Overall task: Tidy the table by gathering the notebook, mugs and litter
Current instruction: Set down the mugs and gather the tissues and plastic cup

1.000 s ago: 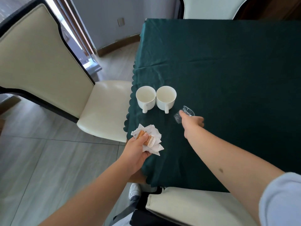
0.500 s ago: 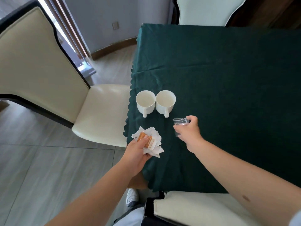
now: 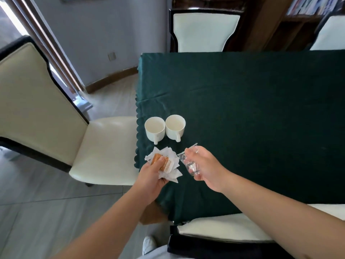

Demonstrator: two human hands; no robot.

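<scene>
Two white mugs [image 3: 154,128] [image 3: 175,126] stand side by side near the left edge of the table, handles toward me. My left hand [image 3: 152,174] grips a bundle of white tissue and orange-white wrappers [image 3: 166,164] just over the table's near-left corner. My right hand [image 3: 206,165] holds a crumpled clear plastic cup [image 3: 187,161] above the cloth, close beside the bundle. No notebook is in view.
A dark green tablecloth [image 3: 252,109] covers the table. Cream chairs stand at the left [image 3: 100,146], at the far side [image 3: 203,30], at the far right [image 3: 328,34] and right below me [image 3: 224,230]. Grey tiled floor lies to the left.
My right hand has lifted the clear plastic cup off the cloth and drawn it back toward the litter in my left hand. The view has tilted up.
</scene>
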